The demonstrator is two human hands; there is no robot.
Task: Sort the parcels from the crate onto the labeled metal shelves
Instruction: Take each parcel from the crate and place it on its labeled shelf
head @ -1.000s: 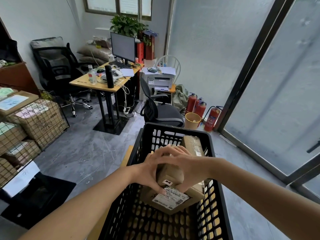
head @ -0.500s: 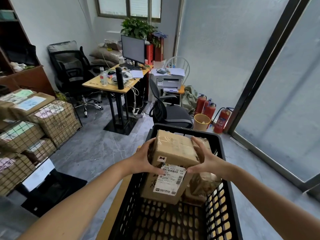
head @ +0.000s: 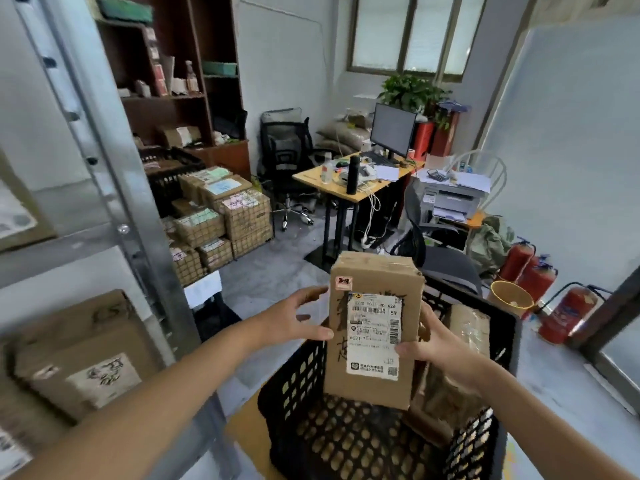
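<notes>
Both hands grip a cardboard parcel [head: 374,327] upright above the black crate [head: 502,341]. Left hand [head: 298,318] & right hand [head: 433,344] fingers curl round its sides.

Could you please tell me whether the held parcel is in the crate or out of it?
Out: left hand and right hand hold the parcel upright above the crate.

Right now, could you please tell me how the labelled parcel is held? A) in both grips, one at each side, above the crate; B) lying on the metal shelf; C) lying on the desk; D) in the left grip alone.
A: the left grip and the right grip hold opposite sides of the parcel, which hangs upright above the black crate.
</notes>
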